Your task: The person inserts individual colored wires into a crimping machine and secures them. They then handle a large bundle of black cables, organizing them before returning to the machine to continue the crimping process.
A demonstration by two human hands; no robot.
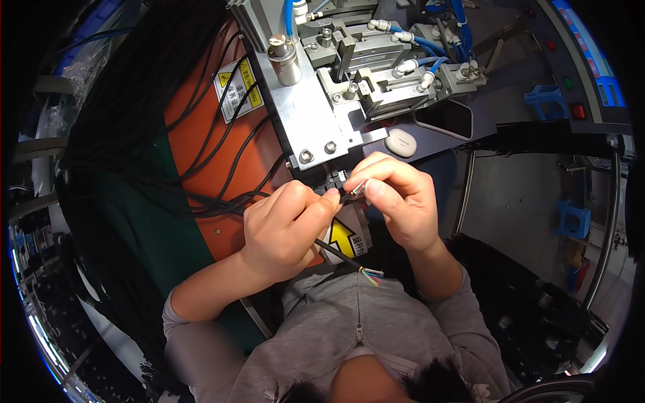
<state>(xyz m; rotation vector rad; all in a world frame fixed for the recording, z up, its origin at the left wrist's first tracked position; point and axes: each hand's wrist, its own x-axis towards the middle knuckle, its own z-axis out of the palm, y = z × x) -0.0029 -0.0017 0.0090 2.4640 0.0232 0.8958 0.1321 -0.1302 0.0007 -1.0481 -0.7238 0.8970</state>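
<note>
Cable [347,198] pinched in the left hand [285,228] is best steadied behind its bared wires [360,188]; the right hand [402,203], pinching these, should avoid crossing them.

Grey marled top [416,336] with a slim zipper [359,330] down the front; on either side of the zipper, creased matching sleeves [462,310].
</note>
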